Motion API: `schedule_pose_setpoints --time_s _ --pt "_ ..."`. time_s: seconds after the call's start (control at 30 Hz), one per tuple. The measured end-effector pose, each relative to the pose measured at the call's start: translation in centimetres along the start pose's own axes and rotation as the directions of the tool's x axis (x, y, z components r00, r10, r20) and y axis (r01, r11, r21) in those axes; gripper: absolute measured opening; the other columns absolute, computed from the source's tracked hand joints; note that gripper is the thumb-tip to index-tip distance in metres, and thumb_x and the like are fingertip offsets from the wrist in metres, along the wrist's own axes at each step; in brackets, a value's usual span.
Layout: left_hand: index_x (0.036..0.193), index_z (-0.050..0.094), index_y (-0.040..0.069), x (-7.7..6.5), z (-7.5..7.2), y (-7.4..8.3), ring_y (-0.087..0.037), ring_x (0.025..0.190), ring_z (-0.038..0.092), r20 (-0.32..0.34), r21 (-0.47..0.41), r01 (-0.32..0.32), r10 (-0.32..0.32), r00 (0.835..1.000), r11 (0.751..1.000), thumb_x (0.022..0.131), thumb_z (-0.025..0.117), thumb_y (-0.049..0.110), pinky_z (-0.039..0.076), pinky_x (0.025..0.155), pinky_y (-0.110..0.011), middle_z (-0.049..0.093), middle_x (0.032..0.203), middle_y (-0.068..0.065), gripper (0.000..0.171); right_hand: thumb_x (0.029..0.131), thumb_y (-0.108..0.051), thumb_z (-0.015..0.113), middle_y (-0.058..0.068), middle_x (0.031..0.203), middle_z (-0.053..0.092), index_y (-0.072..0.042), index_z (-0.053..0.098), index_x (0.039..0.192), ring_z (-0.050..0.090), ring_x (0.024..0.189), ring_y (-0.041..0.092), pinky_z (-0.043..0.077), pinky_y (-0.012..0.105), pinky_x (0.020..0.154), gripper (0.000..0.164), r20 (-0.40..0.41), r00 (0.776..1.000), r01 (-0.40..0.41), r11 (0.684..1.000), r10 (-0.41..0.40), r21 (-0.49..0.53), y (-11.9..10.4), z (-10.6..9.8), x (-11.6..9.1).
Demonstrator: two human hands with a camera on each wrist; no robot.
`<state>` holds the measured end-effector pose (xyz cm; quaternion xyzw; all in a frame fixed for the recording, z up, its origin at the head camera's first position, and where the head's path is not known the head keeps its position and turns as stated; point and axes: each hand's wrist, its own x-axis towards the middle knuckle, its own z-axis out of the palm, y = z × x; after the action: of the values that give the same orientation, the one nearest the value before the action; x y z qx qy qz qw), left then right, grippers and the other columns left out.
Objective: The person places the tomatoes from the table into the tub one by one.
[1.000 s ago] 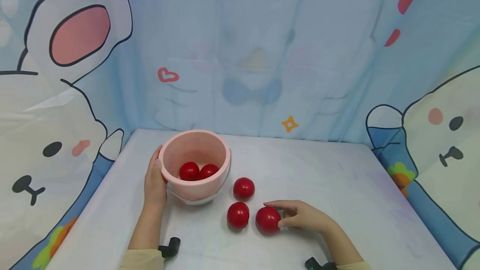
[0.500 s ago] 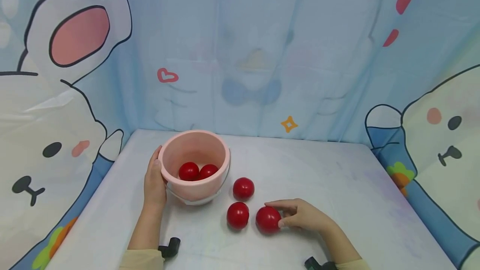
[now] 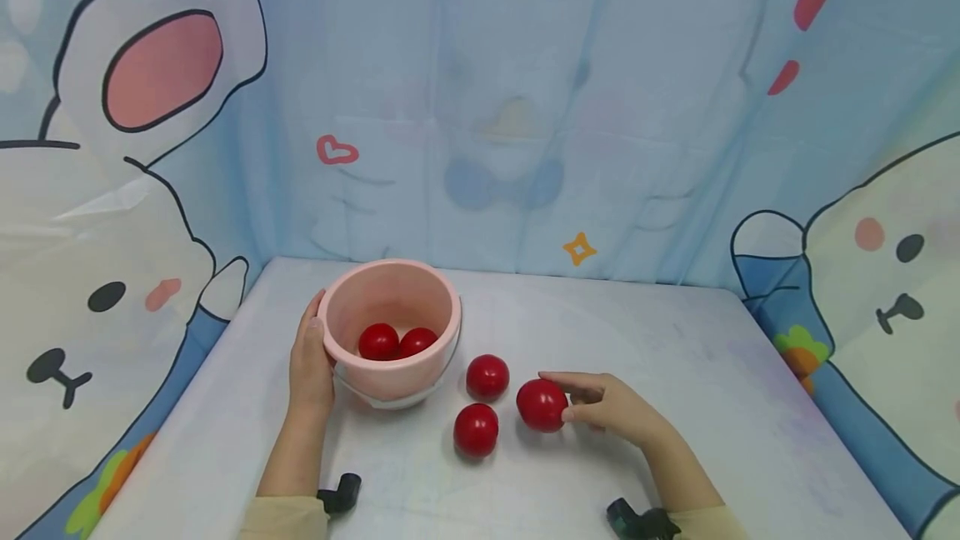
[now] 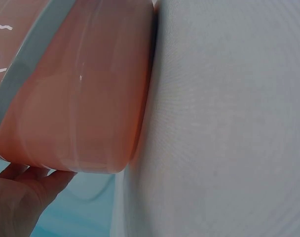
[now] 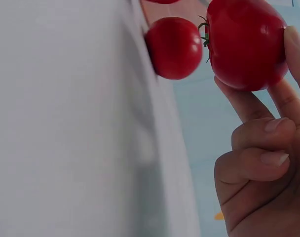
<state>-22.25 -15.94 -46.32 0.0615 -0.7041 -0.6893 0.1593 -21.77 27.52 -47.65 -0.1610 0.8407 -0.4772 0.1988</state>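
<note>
In the head view my right hand (image 3: 618, 411) pinches a red tomato (image 3: 542, 405) between thumb and fingers, just above the table. The right wrist view shows its green stem, with the ring and little fingers folded toward the palm. Two more tomatoes lie on the cloth to its left, one farther back (image 3: 487, 377) and one nearer (image 3: 476, 431). My left hand (image 3: 310, 365) rests against the left side of a pink bucket (image 3: 397, 377), its fingers fairly straight along the outer wall. Inside the bucket are two tomatoes (image 3: 378, 342).
A white cloth covers the table (image 3: 637, 332). The bucket's pale handle (image 3: 401, 402) hangs down at its front. A blue curtain (image 3: 525, 107) with cartoon animals stands behind and at both sides. Black wrist mounts (image 3: 341, 493) sit on both forearms.
My right hand has lifted the tomato off the table, moving it slightly away from me and to the right. The left hand and the bucket stay where they were.
</note>
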Motion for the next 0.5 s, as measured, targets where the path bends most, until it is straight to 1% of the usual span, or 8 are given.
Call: schedule_pose_setpoints --time_s 0.1,0.2,0.33,0.5 --pt "0.146 0.035 0.052 0.0 0.0 -0.1 -0.012 0.142 0.037 -0.002 0.0 0.003 -0.003 1.0 1.0 0.101 0.035 0.054 0.045 0.109 -0.048 0.038 0.153 0.02 0.045 0.088 -0.031 0.072 0.004 0.107 0.068 -0.025 0.057 0.14 0.048 0.056 0.01 0.044 0.024 0.046 0.055 -0.019 0.999 0.047 0.999 -0.047 -0.002 -1.1 -0.7 0.4" --pt "0.146 0.036 0.052 0.0 0.0 -0.1 -0.011 0.141 0.038 -0.008 -0.004 0.005 -0.005 1.0 1.0 0.101 0.037 0.052 0.046 0.108 -0.048 0.039 0.153 0.021 0.044 0.088 -0.028 0.072 0.005 0.098 0.067 -0.026 0.058 0.139 0.048 0.057 0.012 0.044 0.025 0.046 0.053 -0.033 0.995 0.096 0.995 -0.097 -0.019 -2.3 -1.6 0.9" --pt "0.145 0.036 0.053 0.1 0.1 -0.1 -0.011 0.141 0.038 -0.01 -0.006 0.008 -0.008 1.0 1.0 0.101 0.037 0.052 0.046 0.108 -0.048 0.039 0.152 0.021 0.044 0.087 -0.029 0.073 0.008 0.088 0.064 -0.028 0.059 0.138 0.051 0.06 0.016 0.045 0.027 0.047 0.053 -0.05 0.989 0.136 0.989 -0.139 -0.058 -4.1 -2.7 1.6" --pt "0.145 0.036 0.053 0.0 0.1 0.1 -0.011 0.142 0.037 -0.003 -0.007 0.01 -0.01 1.0 1.0 0.101 0.037 0.053 0.045 0.109 -0.048 0.038 0.153 0.021 0.043 0.087 -0.028 0.073 0.008 0.094 0.067 -0.029 0.058 0.139 0.054 0.064 0.023 0.046 0.027 0.047 0.053 -0.042 0.978 0.199 0.975 -0.204 -0.1 -6.4 -4.2 3.1"
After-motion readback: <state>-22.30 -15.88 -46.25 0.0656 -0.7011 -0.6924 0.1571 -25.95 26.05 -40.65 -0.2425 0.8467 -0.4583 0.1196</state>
